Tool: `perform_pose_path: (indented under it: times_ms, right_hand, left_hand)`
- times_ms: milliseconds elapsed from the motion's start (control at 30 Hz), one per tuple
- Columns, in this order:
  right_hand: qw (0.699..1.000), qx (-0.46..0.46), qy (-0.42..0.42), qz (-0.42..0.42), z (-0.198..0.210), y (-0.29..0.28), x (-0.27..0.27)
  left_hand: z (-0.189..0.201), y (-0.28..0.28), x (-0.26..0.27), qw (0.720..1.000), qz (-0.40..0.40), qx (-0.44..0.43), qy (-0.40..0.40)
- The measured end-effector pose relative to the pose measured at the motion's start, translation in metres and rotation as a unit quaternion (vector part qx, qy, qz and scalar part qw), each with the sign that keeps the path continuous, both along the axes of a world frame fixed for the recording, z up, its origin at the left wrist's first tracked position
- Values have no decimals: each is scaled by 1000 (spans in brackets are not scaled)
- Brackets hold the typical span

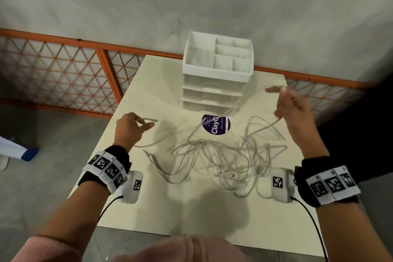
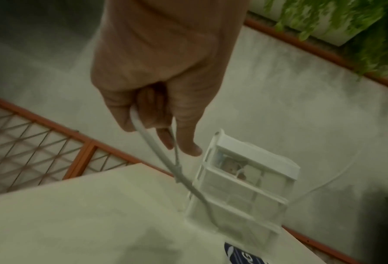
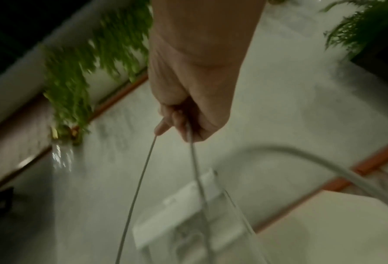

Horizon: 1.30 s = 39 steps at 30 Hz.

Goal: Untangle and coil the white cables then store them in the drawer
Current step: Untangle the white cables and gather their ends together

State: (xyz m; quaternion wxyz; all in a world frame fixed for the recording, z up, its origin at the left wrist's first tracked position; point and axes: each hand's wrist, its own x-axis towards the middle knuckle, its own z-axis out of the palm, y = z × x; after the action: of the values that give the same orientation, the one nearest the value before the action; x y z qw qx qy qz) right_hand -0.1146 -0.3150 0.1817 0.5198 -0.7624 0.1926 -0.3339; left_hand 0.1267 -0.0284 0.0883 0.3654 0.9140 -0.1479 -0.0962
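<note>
A tangle of white cables (image 1: 225, 157) lies on the cream table (image 1: 148, 208) between my hands. My left hand (image 1: 136, 126) is raised at the table's left side and pinches one cable end (image 2: 163, 160), whose plug sticks out to the right. My right hand (image 1: 287, 105) is lifted higher on the right and grips a cable strand (image 3: 141, 178) that loops over its fingers and runs down into the tangle. The white drawer unit (image 1: 214, 83) stands at the table's far edge, its drawers closed.
The drawer unit carries an open compartment tray (image 1: 219, 53) on top. A round purple sticker (image 1: 217, 124) sits in front of it. An orange mesh fence (image 1: 63, 74) runs behind the table. Grey floor lies to the left.
</note>
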Motion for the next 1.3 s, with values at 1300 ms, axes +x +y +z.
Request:
perform_pose_path:
  times_ms: [1300]
  right_hand:
    - [915, -172, 289, 222, -135, 105, 113]
  left_hand:
    - [-1, 4, -2, 964, -171, -191, 70]
